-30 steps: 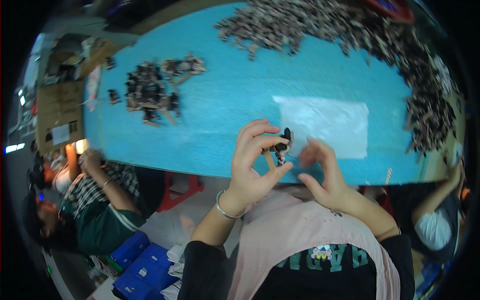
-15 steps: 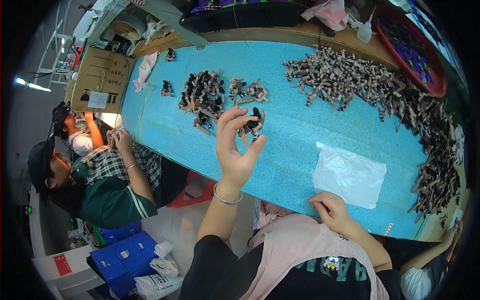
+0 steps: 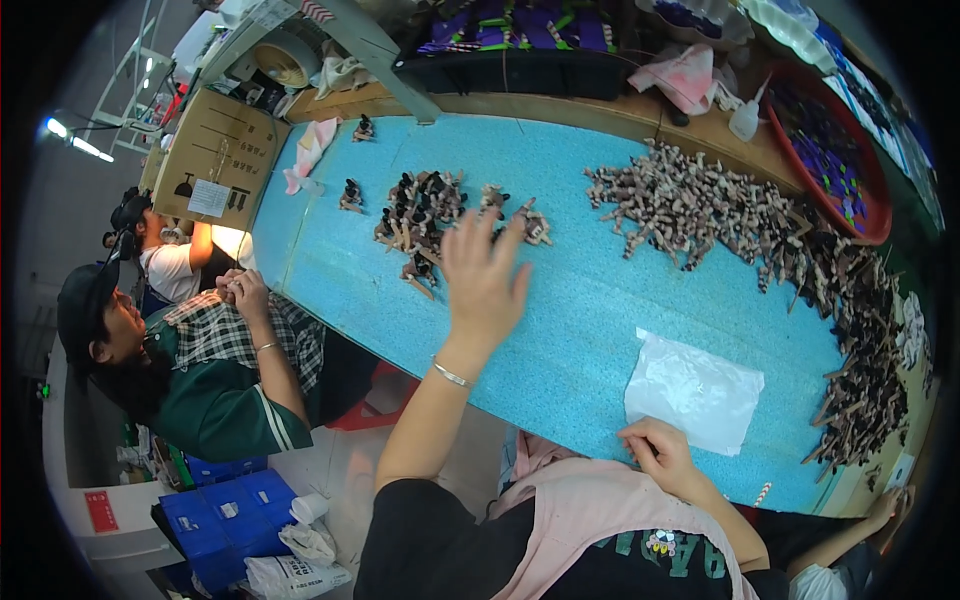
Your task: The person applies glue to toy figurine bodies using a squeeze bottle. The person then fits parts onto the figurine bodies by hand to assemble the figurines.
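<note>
L hand (image 3: 483,275) stretched over blue mat (image 3: 560,330), fingers spread wide, empty, just short of small pile of dark figurine parts (image 3: 420,215). R hand (image 3: 655,452) curled at clear bag (image 3: 692,390) edge. Judged: drop-off step; next needs fresh piece picked.

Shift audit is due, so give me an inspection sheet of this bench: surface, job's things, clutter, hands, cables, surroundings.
Surface: blue foam-covered table, wooden edge at the far side.
Job's things: small dark pile of figures by the left hand; long pile of figures curving down the right side; clear plastic bag flat near the right hand.
Clutter: pink cloth, red basin of purple pieces, squeeze bottle.
Hands: left hand open, fingers spread, above the small pile; right hand at the near table edge, touching the bag's corner.
Cables: nothing seen.
Surroundings: two seated co-workers at left, cardboard box, blue crates.
</note>
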Demonstrator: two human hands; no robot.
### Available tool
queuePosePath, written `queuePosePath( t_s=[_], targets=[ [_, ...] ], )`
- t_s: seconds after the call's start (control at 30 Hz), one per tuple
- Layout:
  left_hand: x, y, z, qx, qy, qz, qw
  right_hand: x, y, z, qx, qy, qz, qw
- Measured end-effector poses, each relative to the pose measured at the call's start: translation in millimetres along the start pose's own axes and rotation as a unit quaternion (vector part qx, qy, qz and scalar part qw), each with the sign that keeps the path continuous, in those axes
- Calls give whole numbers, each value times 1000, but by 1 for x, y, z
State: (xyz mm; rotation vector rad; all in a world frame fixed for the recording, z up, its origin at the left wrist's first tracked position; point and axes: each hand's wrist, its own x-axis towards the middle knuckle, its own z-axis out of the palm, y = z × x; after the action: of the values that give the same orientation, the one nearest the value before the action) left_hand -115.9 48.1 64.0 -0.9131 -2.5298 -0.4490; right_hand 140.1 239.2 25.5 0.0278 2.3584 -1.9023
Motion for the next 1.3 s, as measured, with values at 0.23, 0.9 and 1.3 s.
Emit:
queuePosePath(
  t_s=[0.23, 0.9, 1.3],
  targets=[
    [17, -34, 29, 127, -54, 125, 983, 1, -6, 4, 27, 3, 26, 999],
    [62, 8, 33, -39, -67, 213, 974, -7, 14, 11, 84, 52, -133, 986],
    [23, 320, 48, -326, -241, 433, 805, -159, 35, -162, -300, 699, 46, 647]
  ],
)
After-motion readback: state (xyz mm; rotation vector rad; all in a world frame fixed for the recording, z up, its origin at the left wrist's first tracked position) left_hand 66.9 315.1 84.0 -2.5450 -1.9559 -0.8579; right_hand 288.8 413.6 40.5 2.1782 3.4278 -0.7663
